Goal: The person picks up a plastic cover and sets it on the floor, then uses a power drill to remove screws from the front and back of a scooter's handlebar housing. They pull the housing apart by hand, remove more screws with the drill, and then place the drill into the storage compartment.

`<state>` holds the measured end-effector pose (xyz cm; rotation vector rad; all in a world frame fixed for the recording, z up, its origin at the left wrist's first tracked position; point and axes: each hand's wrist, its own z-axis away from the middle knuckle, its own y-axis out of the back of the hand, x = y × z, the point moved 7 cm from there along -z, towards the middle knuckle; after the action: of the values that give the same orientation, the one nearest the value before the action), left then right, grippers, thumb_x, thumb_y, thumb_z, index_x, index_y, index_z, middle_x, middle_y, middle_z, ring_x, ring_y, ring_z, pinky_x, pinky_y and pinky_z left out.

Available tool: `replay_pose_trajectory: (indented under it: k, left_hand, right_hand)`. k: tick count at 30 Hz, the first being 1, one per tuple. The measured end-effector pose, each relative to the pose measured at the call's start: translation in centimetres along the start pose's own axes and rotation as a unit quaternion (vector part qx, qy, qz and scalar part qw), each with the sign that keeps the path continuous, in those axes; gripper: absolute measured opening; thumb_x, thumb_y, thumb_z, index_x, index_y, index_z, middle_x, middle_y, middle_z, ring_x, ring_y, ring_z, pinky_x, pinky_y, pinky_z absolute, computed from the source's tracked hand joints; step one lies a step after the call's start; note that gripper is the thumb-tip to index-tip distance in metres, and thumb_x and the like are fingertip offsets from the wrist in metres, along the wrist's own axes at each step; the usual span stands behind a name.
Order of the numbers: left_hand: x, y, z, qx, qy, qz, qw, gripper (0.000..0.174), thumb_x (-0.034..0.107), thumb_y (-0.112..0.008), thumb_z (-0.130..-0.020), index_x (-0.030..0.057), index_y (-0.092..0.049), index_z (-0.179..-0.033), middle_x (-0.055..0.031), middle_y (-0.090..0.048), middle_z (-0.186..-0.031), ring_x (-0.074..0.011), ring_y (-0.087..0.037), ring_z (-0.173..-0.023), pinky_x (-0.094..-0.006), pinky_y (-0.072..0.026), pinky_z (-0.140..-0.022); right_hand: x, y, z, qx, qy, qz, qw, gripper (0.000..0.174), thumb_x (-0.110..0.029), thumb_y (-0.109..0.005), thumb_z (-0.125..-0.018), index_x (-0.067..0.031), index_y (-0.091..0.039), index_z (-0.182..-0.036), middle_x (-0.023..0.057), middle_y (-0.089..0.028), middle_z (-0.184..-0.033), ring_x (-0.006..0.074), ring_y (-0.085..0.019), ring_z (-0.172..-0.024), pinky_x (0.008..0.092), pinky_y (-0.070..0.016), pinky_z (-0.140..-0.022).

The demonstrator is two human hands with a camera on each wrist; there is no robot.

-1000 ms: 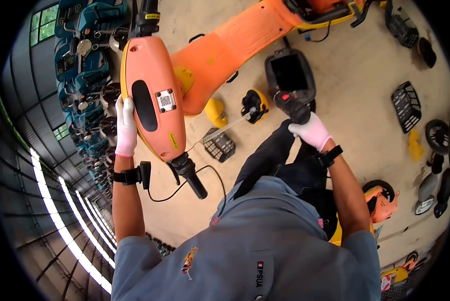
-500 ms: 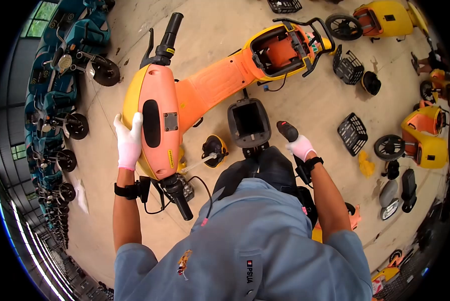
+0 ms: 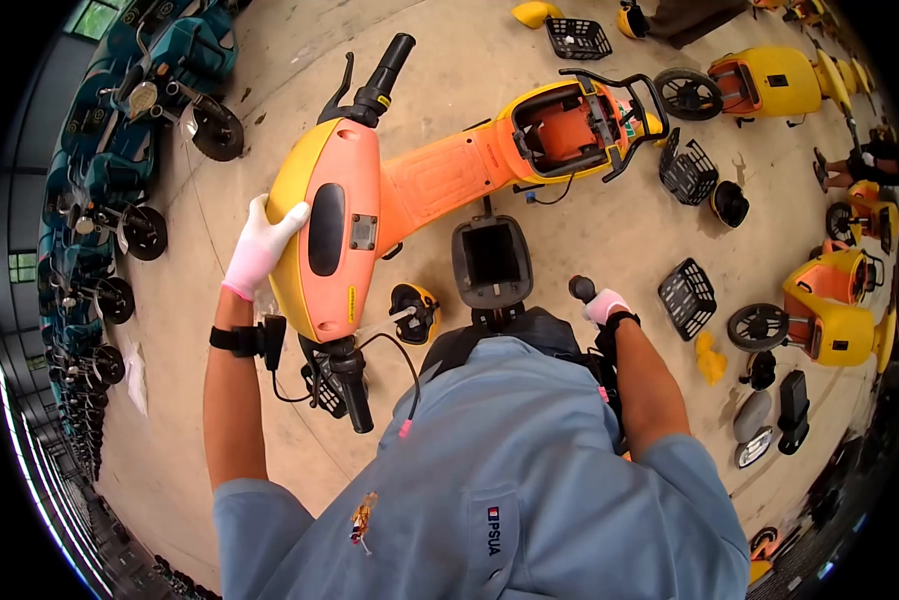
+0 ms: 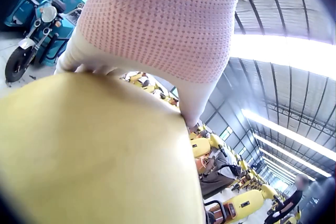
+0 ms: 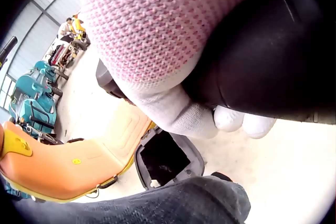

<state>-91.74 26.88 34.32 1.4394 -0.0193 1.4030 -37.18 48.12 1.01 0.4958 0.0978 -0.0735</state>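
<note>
My white-and-pink gloved left hand [image 3: 259,248] rests on the yellow front shell [image 4: 100,155] of an electric scooter, fingers and thumb spread over its edge. The scooter's orange handlebar cover [image 3: 356,170] carries a dark oval display [image 3: 326,230] and a small square plate [image 3: 363,232]. Down at my right side, my gloved right hand [image 3: 606,304] grips a black cordless drill [image 3: 581,289]. The right wrist view shows fingers wrapped round its dark handle [image 5: 262,61]; the tip is hidden there.
A grey seat [image 3: 492,262] hangs flipped open beside the scooter's seat bay [image 3: 559,135]. A yellow helmet [image 3: 415,312] lies near my legs. Black baskets [image 3: 687,298] and loose parts lie on the floor at right. Teal vehicles [image 3: 109,170] line the left; yellow scooters [image 3: 829,310] stand at right.
My head view has shifted, so more floor and scooters show. The right hand has drawn back towards my side with the drill. The left hand has shifted on the shell, its thumb now near the display.
</note>
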Motion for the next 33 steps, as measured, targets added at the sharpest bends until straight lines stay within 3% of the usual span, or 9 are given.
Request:
replay_pose_trajectory:
  k: [2,4,6,10,14,21,26,31,33]
  left_hand:
    - [0.8,-0.2,-1.1,-0.018,0.014,-0.019,1.000,0.089,0.040,-0.077,-0.085,-0.0116,-0.033,-0.143,-0.0255,-0.054,-0.133,-0.0263,-0.056,-0.122,-0.0351,-0.0464,-0.100]
    - [2.7,-0.1,-2.0,-0.024,-0.073,-0.064,0.995,0.086,0.041,-0.077,-0.084,-0.0122,-0.038,-0.140,-0.0256,-0.055,-0.134,-0.0275,-0.056,-0.123,-0.0358,-0.0457,-0.102]
    - [5.5,-0.7,-2.7,-0.047,-0.079,-0.142,0.986,0.089,0.047,-0.076,-0.082,-0.0123,-0.041,-0.139,-0.0248,-0.057,-0.132,-0.0284,-0.056,-0.123,-0.0359,-0.0440,-0.104]
    - [4.3,-1.6,-6.5,-0.089,-0.022,-0.093,0.991,0.103,0.064,-0.071,-0.077,-0.0113,-0.041,-0.140,-0.0251,-0.057,-0.133,-0.0289,-0.056,-0.123,-0.0360,-0.0423,-0.105]
    - [4.0,-1.8,-7.7,-0.108,-0.023,-0.088,0.990,0.105,0.066,-0.071,-0.076,-0.0114,-0.040,-0.141,-0.0260,-0.057,-0.132,-0.0291,-0.056,-0.123,-0.0354,-0.0420,-0.105]
    - [4.4,-2.7,-7.2,-0.130,-0.051,0.027,0.990,0.059,0.038,-0.068,-0.093,-0.0044,-0.051,-0.131,-0.0121,-0.062,-0.121,-0.0159,-0.058,-0.110,-0.0305,-0.0466,-0.097]
    - [3.0,-2.6,-7.8,-0.109,-0.120,0.021,0.987,0.055,0.037,-0.063,-0.098,-0.0037,-0.049,-0.132,-0.0096,-0.060,-0.120,-0.0137,-0.054,-0.110,-0.0287,-0.0431,-0.098]
    - [2.0,-1.8,-4.6,-0.142,-0.067,-0.030,0.987,0.074,0.029,-0.068,-0.096,-0.0028,-0.027,-0.149,-0.0101,-0.049,-0.137,-0.0168,-0.048,-0.125,-0.0302,-0.0386,-0.108]
    - [1.8,-1.4,-2.3,-0.190,-0.060,-0.014,0.980,0.073,0.025,-0.068,-0.095,0.0003,-0.027,-0.150,-0.0101,-0.048,-0.140,-0.0178,-0.048,-0.125,-0.0313,-0.0395,-0.108]
  right_hand:
    - [0.9,0.0,0.4,-0.006,-0.016,0.004,1.000,0.028,-0.020,-0.068,-0.073,0.0011,-0.072,-0.091,0.0180,-0.071,-0.083,0.0297,-0.070,-0.078,0.0384,-0.0522,-0.071]
    - [1.5,-0.3,0.7,-0.021,-0.016,0.011,1.000,0.032,-0.024,-0.069,-0.072,0.0000,-0.073,-0.093,0.0198,-0.070,-0.085,0.0320,-0.070,-0.082,0.0388,-0.0527,-0.073]
    - [3.0,-1.6,-2.1,0.000,-0.004,0.039,0.999,0.033,-0.026,-0.072,-0.074,-0.0008,-0.074,-0.095,0.0198,-0.072,-0.090,0.0299,-0.072,-0.085,0.0401,-0.0540,-0.076]
    - [3.4,-2.4,-0.3,-0.025,-0.011,-0.074,0.997,0.018,-0.014,-0.069,-0.074,0.0038,-0.069,-0.077,0.0146,-0.066,-0.067,0.0248,-0.065,-0.058,0.0390,-0.0498,-0.056]
    - [4.0,-3.5,0.6,-0.039,-0.015,-0.121,0.992,0.019,-0.014,-0.068,-0.074,0.0043,-0.069,-0.079,0.0152,-0.066,-0.069,0.0251,-0.065,-0.059,0.0389,-0.0500,-0.057]
    - [4.5,-4.1,3.2,0.019,-0.040,-0.012,0.999,0.031,-0.021,-0.067,-0.074,0.0010,-0.073,-0.094,0.0228,-0.070,-0.088,0.0313,-0.071,-0.085,0.0398,-0.0542,-0.075]
    - [3.7,-5.4,7.9,0.006,-0.065,-0.109,0.992,0.025,-0.020,-0.066,-0.076,-0.0018,-0.074,-0.091,0.0192,-0.070,-0.078,0.0304,-0.071,-0.071,0.0384,-0.0541,-0.067]
    - [7.0,-8.0,7.5,-0.017,-0.094,-0.075,0.993,0.032,-0.024,-0.063,-0.078,-0.0038,-0.075,-0.099,0.0217,-0.071,-0.102,0.0334,-0.070,-0.099,0.0409,-0.0544,-0.083]
    - [7.7,-8.2,7.8,-0.008,-0.095,-0.074,0.993,0.034,-0.025,-0.063,-0.077,-0.0041,-0.074,-0.102,0.0212,-0.070,-0.108,0.0328,-0.069,-0.104,0.0404,-0.0540,-0.086]
